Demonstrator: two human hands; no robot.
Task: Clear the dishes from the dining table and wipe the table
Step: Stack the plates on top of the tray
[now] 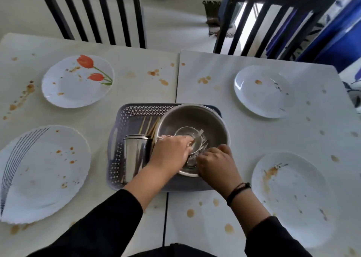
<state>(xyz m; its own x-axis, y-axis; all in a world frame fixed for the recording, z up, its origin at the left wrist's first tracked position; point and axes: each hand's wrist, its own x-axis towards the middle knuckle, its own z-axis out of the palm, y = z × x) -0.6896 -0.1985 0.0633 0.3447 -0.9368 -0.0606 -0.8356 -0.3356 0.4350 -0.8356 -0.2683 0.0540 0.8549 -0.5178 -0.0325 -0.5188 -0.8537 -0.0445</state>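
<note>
A purple basket tray [125,118] sits at the middle of the white table [224,100]. In it stand a steel bowl [195,118], a steel tumbler [134,153] and several chopsticks [150,125]. Inside the bowl lie a small glass bowl [185,132] and cutlery. My left hand [170,155] reaches into the steel bowl and grips the glass bowl's near rim. My right hand [214,165] is curled over the steel bowl's near edge; what it holds is hidden. Dirty plates lie around: a tulip plate [76,82], a striped plate [41,174], and plain ones [263,92], [293,198].
Brown sauce stains [156,73] dot the table on both halves, thick at the left edge [23,96]. Two dark slatted chairs [93,12], [273,18] stand at the far side. A blue patterned curtain [341,32] hangs at the right.
</note>
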